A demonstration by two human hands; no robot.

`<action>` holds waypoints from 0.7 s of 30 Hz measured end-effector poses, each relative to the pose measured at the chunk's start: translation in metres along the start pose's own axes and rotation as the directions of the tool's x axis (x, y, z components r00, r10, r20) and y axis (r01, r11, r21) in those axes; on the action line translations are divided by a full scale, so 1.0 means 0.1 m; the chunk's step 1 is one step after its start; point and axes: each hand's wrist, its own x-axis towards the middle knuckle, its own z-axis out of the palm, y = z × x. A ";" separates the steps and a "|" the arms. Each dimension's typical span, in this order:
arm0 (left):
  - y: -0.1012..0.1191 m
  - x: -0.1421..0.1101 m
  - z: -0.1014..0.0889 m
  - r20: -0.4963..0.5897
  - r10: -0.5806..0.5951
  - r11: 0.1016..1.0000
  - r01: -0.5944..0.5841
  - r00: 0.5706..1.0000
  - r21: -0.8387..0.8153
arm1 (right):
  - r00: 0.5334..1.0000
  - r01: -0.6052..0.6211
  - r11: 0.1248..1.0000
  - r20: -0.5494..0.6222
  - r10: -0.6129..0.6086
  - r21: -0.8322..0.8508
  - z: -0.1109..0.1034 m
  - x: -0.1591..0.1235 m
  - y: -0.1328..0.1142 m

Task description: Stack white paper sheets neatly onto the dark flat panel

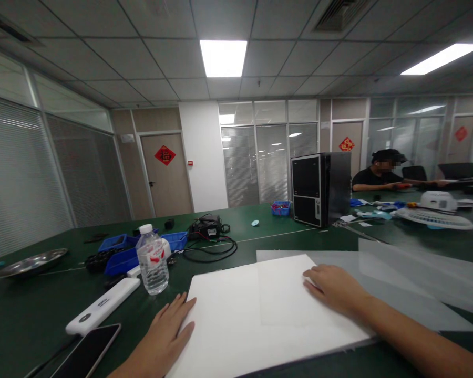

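Observation:
A large white board (224, 336) lies flat on the green table in front of me. My left hand (167, 325) rests at its left edge, fingers stretched out and the thumb apart on the white surface. Farther right, my right hand (333, 289) lies on the board's upper right part, fingers extended. A thin translucent sheet (279, 304) covers part of the board near that hand. More translucent sheets (402, 278) spread over the table to the right, partly behind my right forearm.
Left of the board stand a water bottle (153, 262), a white power strip (102, 307) and a phone (89, 352). Behind them are blue bins (122, 261), a black adapter with cables (208, 228) and a metal tray (31, 264). A computer tower (319, 189) stands farther back; a person (378, 176) sits beyond.

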 end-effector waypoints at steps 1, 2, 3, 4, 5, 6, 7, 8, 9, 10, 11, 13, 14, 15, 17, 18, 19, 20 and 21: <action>0.00 0.00 -0.01 0.007 -0.002 1.000 0.002 1.000 -0.001 | 1.000 0.020 0.999 0.010 -0.020 0.036 0.01 -0.01 -0.05; 0.01 0.00 -0.01 0.011 -0.003 1.000 0.003 1.000 -0.004 | 0.999 0.048 0.995 0.014 -0.049 0.089 0.02 -0.03 -0.11; 0.01 0.00 -0.02 0.012 -0.003 1.000 0.003 1.000 -0.007 | 0.996 0.089 0.985 0.012 -0.092 0.146 0.02 -0.04 -0.18; 0.02 0.00 -0.02 0.011 -0.004 1.000 0.004 1.000 -0.011 | 0.988 0.151 0.969 0.003 -0.155 0.194 0.01 -0.04 -0.25; 0.02 0.00 -0.02 0.011 -0.007 1.000 0.007 1.000 -0.014 | 0.973 0.226 0.948 -0.009 -0.230 0.222 0.00 -0.04 -0.31; 0.02 -0.01 -0.01 0.011 -0.009 1.000 0.009 1.000 -0.016 | 0.952 0.301 0.928 -0.020 -0.305 0.221 -0.01 -0.04 -0.35; 0.01 -0.01 0.00 0.011 -0.012 1.000 0.012 1.000 -0.017 | 0.931 0.361 0.912 -0.020 -0.364 0.194 -0.03 -0.03 -0.38; 0.01 -0.01 0.00 0.009 -0.012 1.000 0.012 1.000 -0.017 | 0.918 0.392 0.905 -0.009 -0.396 0.163 -0.05 -0.03 -0.40; 0.00 -0.01 0.01 0.009 -0.012 1.000 0.012 1.000 -0.017 | 0.915 0.398 0.906 0.008 -0.404 0.145 -0.07 -0.02 -0.41; -0.01 -0.01 0.02 0.006 -0.009 1.000 0.009 1.000 -0.018 | 0.916 0.391 0.909 0.030 -0.399 0.146 -0.08 -0.02 -0.41; -0.01 -0.01 0.03 -0.001 -0.005 1.000 0.005 1.000 -0.022 | 0.918 0.381 0.910 0.048 -0.393 0.166 -0.10 -0.03 -0.40; -0.03 0.00 0.04 -0.013 0.005 1.000 -0.005 1.000 -0.031 | 0.906 0.392 0.885 0.062 -0.419 0.250 -0.13 -0.06 -0.39; -0.03 0.01 0.04 -0.016 0.007 0.999 -0.007 1.000 -0.036 | 0.891 0.413 0.860 0.061 -0.449 0.300 -0.14 -0.08 -0.39; -0.03 0.01 0.04 -0.017 0.007 0.999 -0.007 1.000 -0.040 | 0.875 0.433 0.832 0.061 -0.481 0.348 -0.16 -0.11 -0.40; -0.01 0.01 0.02 -0.011 0.004 0.999 -0.005 1.000 -0.043 | 0.846 0.452 0.783 0.072 -0.528 0.427 -0.18 -0.17 -0.43; 0.01 0.01 0.00 -0.009 0.003 0.999 -0.003 1.000 -0.044 | 0.833 0.455 0.763 0.084 -0.547 0.460 -0.18 -0.19 -0.45; 0.02 0.00 -0.02 -0.008 0.000 0.999 0.000 1.000 -0.044 | 0.821 0.454 0.747 0.097 -0.563 0.486 -0.16 -0.20 -0.46; 0.04 0.00 -0.04 -0.007 -0.004 0.999 0.004 1.000 -0.043 | 0.813 0.452 0.738 0.107 -0.572 0.501 -0.14 -0.20 -0.46; 0.06 -0.01 -0.06 -0.002 -0.010 0.999 0.010 1.000 -0.041 | 0.815 0.449 0.742 0.111 -0.568 0.498 -0.11 -0.18 -0.43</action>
